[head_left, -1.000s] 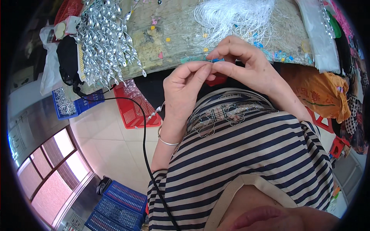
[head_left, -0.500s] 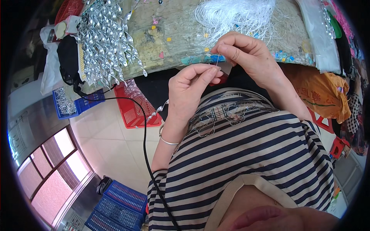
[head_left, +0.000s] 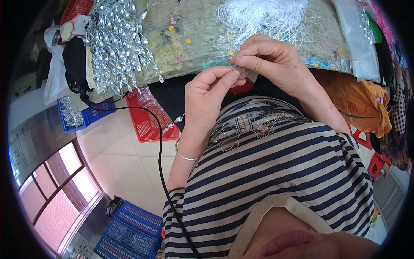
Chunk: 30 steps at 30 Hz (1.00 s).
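My left hand (head_left: 206, 96) and my right hand (head_left: 276, 62) meet near the table's front edge, their fingertips almost touching. Each has thumb and forefinger pinched on a thin thread (head_left: 239, 67), of which only a short length shows between them. Below my left hand hangs a silver twisted strip (head_left: 173, 124); its upper end is hidden behind the hand. Just beyond my hands a bundle of loose white threads (head_left: 263, 17) lies spread on the table. Many shiny silver twisted strips (head_left: 116, 47) are draped over the table's left part.
Small coloured pieces dot the worn tabletop (head_left: 194, 26). Clear plastic sheeting (head_left: 355, 39) covers its right end, above an orange bag (head_left: 358, 103). A black cable (head_left: 160, 151) runs past my left arm. Lower left are a red basket (head_left: 148, 123) and blue bins (head_left: 92, 114).
My hands have drawn closer together, and less thread shows between them. The right fingertips have shifted slightly left and down; the left hand has moved a little left.
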Each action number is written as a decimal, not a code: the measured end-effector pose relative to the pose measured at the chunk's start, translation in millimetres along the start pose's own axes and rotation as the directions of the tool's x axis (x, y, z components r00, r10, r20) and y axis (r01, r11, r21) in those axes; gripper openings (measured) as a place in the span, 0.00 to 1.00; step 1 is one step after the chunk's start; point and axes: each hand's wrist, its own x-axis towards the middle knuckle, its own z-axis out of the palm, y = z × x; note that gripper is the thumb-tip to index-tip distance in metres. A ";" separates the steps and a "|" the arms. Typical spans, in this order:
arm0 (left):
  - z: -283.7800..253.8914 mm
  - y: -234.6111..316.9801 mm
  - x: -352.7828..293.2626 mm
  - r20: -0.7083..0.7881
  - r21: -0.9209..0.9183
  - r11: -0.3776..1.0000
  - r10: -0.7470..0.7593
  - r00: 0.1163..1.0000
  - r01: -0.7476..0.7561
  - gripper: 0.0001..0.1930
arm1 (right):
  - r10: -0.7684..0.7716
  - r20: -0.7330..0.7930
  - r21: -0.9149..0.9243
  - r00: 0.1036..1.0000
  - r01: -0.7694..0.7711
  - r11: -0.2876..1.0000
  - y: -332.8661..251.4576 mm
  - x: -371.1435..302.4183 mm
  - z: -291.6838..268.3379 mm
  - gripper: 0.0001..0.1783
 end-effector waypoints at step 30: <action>-2.4 -1.3 -3.8 -0.124 -0.051 0.998 -0.036 0.992 0.030 0.07 | 0.040 -0.061 0.023 0.997 -0.038 0.999 7.0 -4.8 1.9 0.12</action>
